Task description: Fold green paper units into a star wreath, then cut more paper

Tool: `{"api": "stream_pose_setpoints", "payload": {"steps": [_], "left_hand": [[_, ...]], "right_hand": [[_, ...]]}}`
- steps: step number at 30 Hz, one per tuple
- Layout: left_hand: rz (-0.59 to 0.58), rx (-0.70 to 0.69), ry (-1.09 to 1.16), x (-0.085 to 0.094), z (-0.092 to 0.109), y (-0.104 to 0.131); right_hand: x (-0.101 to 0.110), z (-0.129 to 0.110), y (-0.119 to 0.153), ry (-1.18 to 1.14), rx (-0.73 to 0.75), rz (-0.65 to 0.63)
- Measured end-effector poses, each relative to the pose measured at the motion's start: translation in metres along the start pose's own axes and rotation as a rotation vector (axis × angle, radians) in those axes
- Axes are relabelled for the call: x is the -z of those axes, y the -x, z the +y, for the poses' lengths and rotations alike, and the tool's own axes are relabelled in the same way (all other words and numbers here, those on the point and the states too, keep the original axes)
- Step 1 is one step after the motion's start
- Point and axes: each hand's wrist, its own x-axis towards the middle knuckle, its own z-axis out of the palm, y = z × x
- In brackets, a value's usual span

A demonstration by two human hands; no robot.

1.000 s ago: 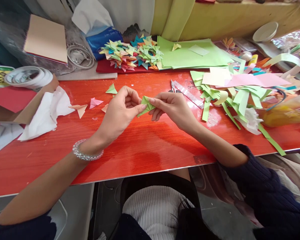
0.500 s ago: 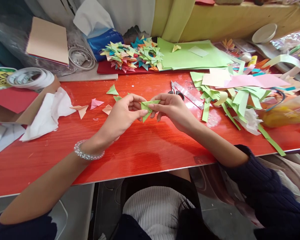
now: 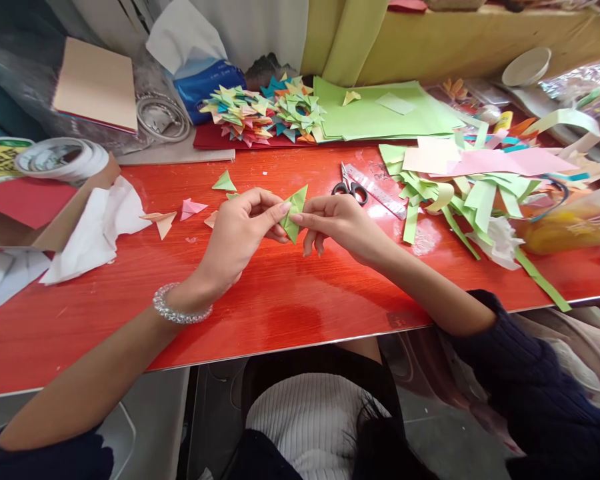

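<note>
Head view: gripping green folded paper [image 3: 297, 201] at its left side between thumb and fingers of left hand [image 3: 243, 230], at its right edge in right hand [image 3: 344, 220]. Held over red table [image 3: 280, 300], with scissors [image 3: 349, 185] just beyond right hand.

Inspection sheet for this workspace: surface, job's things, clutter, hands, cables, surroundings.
Surface: glossy red table, loaded along its back and both sides.
Job's things: green folded paper, held; pink folded piece on the table, left.
Clutter: green strips right; scissors beside ruler; white tissue left.
Hands: left hand and right hand both pinch the green folded paper.
Cables: coiled cord-like item, back left; type unclear.
Surroundings: yellowish cloth behind.
</note>
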Motion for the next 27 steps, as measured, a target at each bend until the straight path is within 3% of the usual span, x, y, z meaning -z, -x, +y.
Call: {"api": "stream_pose_setpoints", "payload": {"steps": [6,11,21,25,27], "left_hand": [[-0.055,-0.034,-0.085,0.002,0.002,0.0],[0.032,-0.014,0.001,-0.001,0.004,0.005],[0.091,0.022,0.044,-0.008,0.005,0.016],[0.009,0.19,0.233,-0.01,0.012,0.017],[-0.052,0.242,0.224,-0.008,0.013,0.016]], "right_hand": [[-0.002,-0.002,0.002,0.006,-0.02,-0.024],[-0.01,0.001,0.004,-0.078,-0.045,-0.034],[-0.014,0.002,0.009,-0.313,-0.087,-0.055],[-0.018,0.001,0.013,-0.305,-0.015,-0.046],[-0.019,0.002,0.013,-0.303,0.01,-0.038]]}}
